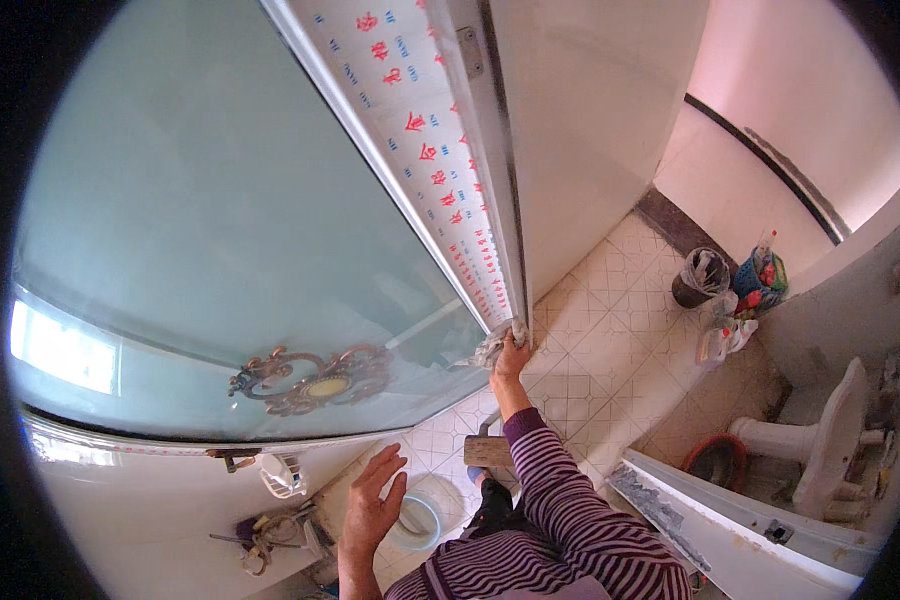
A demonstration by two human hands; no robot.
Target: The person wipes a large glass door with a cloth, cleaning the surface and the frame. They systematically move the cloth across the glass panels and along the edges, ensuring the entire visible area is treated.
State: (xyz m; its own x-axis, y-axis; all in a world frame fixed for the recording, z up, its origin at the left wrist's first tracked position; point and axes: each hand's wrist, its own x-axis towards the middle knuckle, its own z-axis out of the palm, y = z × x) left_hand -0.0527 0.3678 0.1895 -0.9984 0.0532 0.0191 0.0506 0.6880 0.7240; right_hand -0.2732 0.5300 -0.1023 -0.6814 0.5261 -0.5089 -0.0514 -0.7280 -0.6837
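Note:
My right hand (pixel 511 362) is closed around a crumpled grey-white cloth (pixel 490 346). The cloth is pressed against the lower part of a door's pale frame (pixel 410 150), which carries protective film with red and blue print. My right arm, in a striped purple sleeve, reaches out ahead of me. My left hand (pixel 372 505) hangs bare in front of me with its fingers apart, and it holds nothing. Nearest to it is the edge of the door's bluish frosted glass panel (pixel 210 200). A brown scrollwork ornament (pixel 315 382) shows on that glass.
A wooden stool (pixel 488 451) stands by my feet, and a whitish basin (pixel 417 522) sits on the tiled floor (pixel 610 300). Farther right are a dark bin (pixel 700 279), a blue basket (pixel 760 275), bottles (pixel 725 341), a red-rimmed basin (pixel 716 461) and a white pedestal sink (pixel 830 435).

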